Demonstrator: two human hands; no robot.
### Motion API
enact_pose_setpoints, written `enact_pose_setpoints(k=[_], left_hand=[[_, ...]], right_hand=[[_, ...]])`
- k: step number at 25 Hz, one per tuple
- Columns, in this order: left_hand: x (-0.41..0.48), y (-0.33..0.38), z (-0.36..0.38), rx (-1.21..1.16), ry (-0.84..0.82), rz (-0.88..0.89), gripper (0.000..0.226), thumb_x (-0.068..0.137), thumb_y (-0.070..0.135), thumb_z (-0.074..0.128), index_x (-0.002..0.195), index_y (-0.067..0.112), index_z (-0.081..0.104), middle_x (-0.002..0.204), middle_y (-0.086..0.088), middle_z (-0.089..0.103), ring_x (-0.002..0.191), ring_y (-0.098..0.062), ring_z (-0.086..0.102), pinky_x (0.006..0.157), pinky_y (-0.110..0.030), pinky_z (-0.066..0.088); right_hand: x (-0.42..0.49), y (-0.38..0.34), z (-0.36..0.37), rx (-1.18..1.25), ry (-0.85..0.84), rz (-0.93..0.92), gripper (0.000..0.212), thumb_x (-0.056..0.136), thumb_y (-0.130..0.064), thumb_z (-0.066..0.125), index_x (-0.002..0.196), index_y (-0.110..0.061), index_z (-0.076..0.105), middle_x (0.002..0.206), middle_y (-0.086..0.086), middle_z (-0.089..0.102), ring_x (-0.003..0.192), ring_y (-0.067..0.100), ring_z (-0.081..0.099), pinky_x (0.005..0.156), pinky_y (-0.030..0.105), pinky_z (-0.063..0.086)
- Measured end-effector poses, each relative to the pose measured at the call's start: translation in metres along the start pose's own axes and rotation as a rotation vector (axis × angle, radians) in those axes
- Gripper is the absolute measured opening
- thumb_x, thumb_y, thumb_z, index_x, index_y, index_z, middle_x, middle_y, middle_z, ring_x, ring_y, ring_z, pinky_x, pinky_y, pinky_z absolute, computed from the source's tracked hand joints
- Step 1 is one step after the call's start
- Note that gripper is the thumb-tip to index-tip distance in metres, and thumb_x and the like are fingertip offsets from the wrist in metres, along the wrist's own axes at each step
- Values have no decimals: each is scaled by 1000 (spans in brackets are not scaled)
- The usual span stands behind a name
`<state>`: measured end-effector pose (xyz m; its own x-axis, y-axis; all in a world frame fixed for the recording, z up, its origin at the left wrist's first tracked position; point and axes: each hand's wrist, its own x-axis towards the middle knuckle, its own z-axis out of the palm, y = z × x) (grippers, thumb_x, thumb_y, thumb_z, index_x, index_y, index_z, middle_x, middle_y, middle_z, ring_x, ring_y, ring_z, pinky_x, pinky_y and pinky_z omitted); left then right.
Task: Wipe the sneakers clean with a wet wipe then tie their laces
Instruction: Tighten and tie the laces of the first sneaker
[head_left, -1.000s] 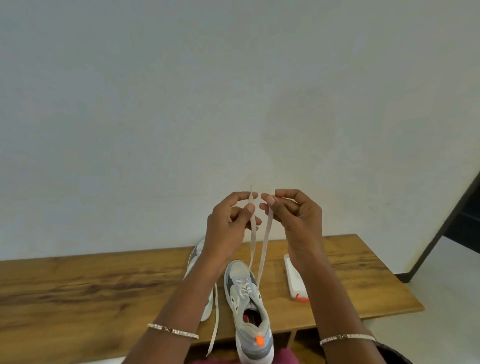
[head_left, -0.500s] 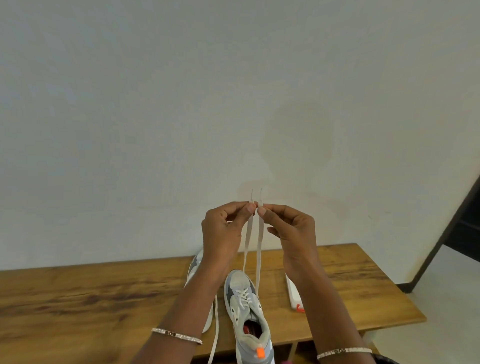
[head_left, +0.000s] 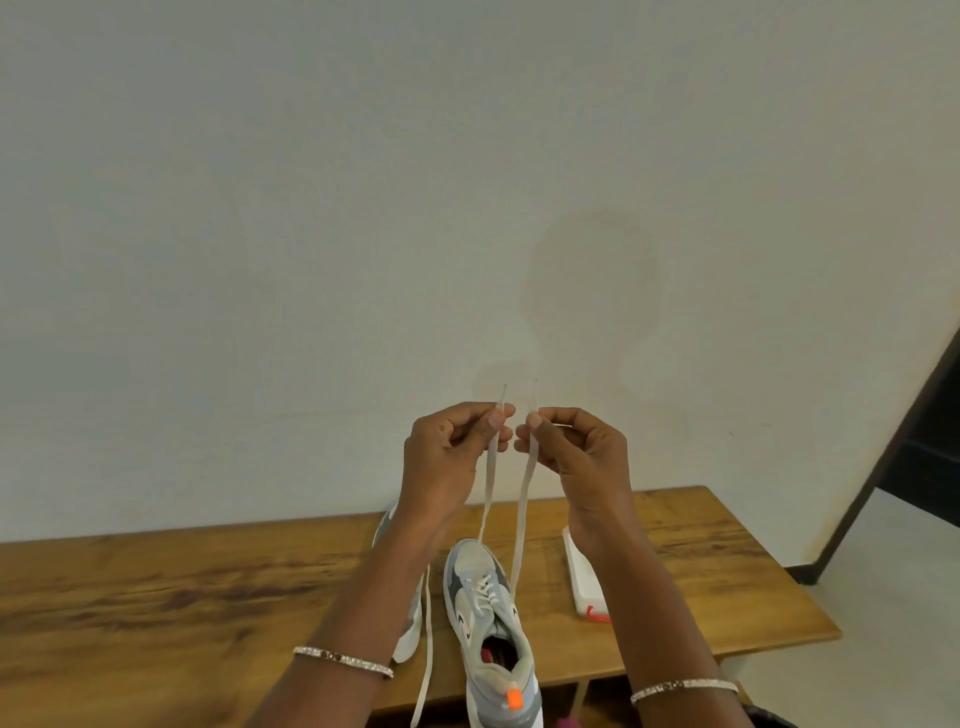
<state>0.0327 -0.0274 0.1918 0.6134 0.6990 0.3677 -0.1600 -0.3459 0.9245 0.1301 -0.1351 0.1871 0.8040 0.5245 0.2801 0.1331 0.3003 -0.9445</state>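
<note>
Flat laces (head_left: 523, 499) (pinched taut) above sneaker (head_left: 488, 613)

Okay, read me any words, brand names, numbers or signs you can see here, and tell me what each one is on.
No text can be read.
Near sneaker: a small dark mark on its side, too small to read.
Orange heel tab: no lettering visible.
White pack on the wooden table: a red bit at its near end, no print legible.
Bracelets and wall: no writing.

Wooden table (head_left: 156, 587) against a plain pale wall (head_left: 311, 208); dark door frame (head_left: 893, 467) at right.
</note>
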Motion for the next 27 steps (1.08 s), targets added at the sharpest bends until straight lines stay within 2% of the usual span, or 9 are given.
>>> enact_pose_setpoints(k=[3,5,8,11,14,17,21,24,27], left_hand=[[2,3,-6,-88,-142,-95,26,96,20,62,121,20,69,91,-1,77,88,-12,73,90,-32,58],[4,6,-6,-181,-198,-201,33,93,22,66,125,21,61,91,-4,78,86,-14,73,87,-30,58],[5,8,-6,-327,-257,-367,26,90,21,68,115,14,67,95,-8,78,83,-14,71,83,-28,56],[5,6,-7,-333,-312,-376,14,90,19,68,96,11,77,96,-8,77,84,-12,70,82,-26,56],[9,3,-5,-235,-299,-341,22,87,20,72,103,4,74,94,-10,77,82,-15,71,80,-25,57],[12,3,-5,-81,-247,-227,26,83,22,77,100,4,69,84,-7,78,76,-16,74,67,-18,56],[7,2,-2,229,-153,121,17,85,25,77,92,13,68,75,4,76,67,-6,72,65,-11,53],[-1,-3,1,270,-112,364,8,86,21,76,87,15,70,71,5,72,65,-9,69,64,-17,54],[-6,-15,1,350,-133,498,5,88,20,73,88,16,70,76,8,69,65,-11,66,65,-20,52]], right_hand=[[0,3,-3,-1,-3,35,23,86,-20,76,104,-8,70,86,10,77,80,27,74,89,46,57],[-1,4,-3,-4,-35,36,17,86,-17,76,98,-5,73,86,12,76,82,30,73,87,45,59],[-2,4,-5,-24,-105,35,9,88,-13,73,93,-6,76,85,15,76,84,31,72,84,40,59],[-1,4,-11,-49,-175,50,12,90,-15,70,96,-7,77,88,13,76,81,23,69,82,34,56],[-1,2,-17,-51,-244,79,20,92,-22,67,96,-5,77,90,18,73,78,22,61,77,33,53],[-1,-2,-18,-71,-237,112,28,93,-31,67,92,-6,77,89,15,74,74,18,57,68,30,46],[0,-2,-9,-65,-174,122,25,93,-29,68,85,-6,74,80,8,69,69,16,53,60,26,41],[1,2,-3,-46,-110,180,28,94,-30,67,80,-6,72,72,9,58,61,15,48,55,25,39],[5,7,1,-48,-83,273,31,94,-30,68,80,-2,72,70,11,51,57,15,42,50,25,36]])
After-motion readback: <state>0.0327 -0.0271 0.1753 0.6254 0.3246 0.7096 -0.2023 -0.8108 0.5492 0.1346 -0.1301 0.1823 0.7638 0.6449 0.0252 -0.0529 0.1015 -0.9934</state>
